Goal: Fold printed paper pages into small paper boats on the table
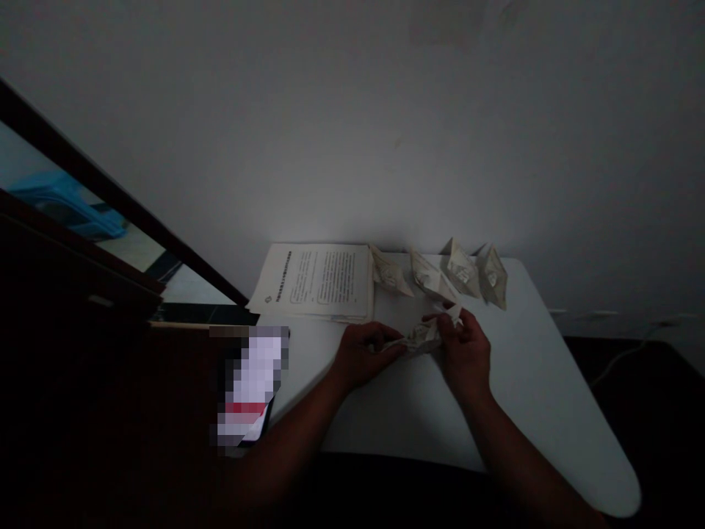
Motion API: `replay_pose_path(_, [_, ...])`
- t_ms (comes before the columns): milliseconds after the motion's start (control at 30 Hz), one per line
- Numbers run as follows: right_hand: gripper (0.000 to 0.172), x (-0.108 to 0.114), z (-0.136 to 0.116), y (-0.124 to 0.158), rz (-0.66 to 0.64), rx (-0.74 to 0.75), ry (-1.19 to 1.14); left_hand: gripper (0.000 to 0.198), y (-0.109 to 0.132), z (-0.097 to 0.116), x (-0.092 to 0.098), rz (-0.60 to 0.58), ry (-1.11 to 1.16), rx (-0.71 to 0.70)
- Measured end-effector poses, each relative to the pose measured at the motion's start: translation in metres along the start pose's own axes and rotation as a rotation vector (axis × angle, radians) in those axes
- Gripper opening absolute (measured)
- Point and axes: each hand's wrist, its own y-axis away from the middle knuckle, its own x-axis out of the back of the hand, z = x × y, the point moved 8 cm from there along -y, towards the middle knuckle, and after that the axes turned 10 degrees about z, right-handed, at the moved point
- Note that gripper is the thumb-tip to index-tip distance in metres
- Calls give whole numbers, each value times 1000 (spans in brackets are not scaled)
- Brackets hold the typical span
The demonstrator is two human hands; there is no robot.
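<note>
My left hand and my right hand both pinch a small piece of folded printed paper just above the white table. The left hand grips its left end, the right hand its right end with fingers curled over it. Behind them, along the wall, several finished folded paper boats stand in a row. The scene is dim.
A stack of printed sheets lies at the table's back left. A blurred-out phone-like object rests at the table's left edge. A dark wooden frame slants along the left side. The grey wall rises directly behind the table.
</note>
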Motion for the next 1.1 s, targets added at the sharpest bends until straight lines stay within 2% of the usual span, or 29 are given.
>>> replay_pose_path(67, [34,0,2,1,-19,-2,65,42,0,3,0,-8,10,-17])
replay_pose_path(167, [40,8,-1,1,70,68,146,41,1,5,-4,-53,39,-15])
replay_pose_path(267, [38,16,-5,2,167,116,145,36,4,5,-11,-132,88,10])
replay_pose_path(400, [34,19,-7,2,214,129,144,33,7,4,-19,-234,120,40])
replay_pose_path(533, [35,14,-7,1,171,144,175,35,10,0,-23,-290,179,89])
replay_pose_path(667, [36,5,-2,4,69,154,266,28,9,-9,-23,-250,246,215])
replay_pose_path(767, [33,-3,0,9,-25,199,394,41,9,-13,-24,-245,249,290])
replay_pose_path(833, [31,-7,0,12,-74,241,436,40,9,-14,-26,-265,206,299])
replay_pose_path(967, [29,-9,0,12,-96,254,418,30,10,-13,-27,-300,157,274])
replay_pose_path(1100, [27,-10,0,11,-107,165,247,27,9,-19,-25,-241,213,324])
